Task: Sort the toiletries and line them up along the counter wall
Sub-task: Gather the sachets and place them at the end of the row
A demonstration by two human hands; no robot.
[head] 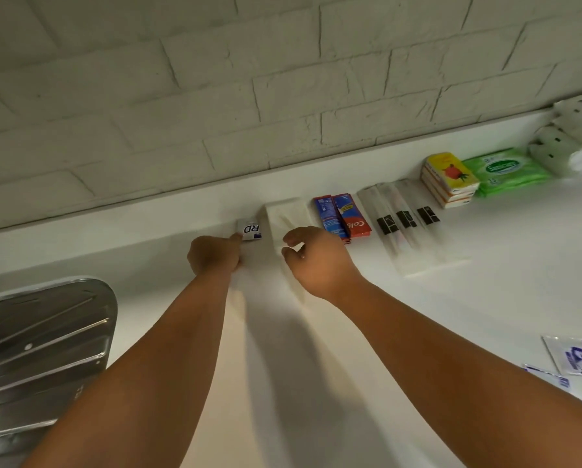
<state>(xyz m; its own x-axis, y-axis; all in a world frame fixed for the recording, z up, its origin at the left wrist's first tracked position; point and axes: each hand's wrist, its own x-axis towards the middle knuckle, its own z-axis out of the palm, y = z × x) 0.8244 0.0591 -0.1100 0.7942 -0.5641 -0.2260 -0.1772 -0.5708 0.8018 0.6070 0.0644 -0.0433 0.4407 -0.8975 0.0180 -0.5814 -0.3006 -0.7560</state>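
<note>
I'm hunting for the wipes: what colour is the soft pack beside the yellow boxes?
The soft pack is bright green, darker green label; head view.

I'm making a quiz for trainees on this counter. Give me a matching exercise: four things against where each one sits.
1 green wipes pack
2 toothpaste boxes
3 metal drainboard
4 packet marked RD

a at the fingertips of the left hand
b lower left of the view
c right of the yellow packs
d left of the clear-wrapped packets

Pairs: 1-c, 2-d, 3-b, 4-a
</note>
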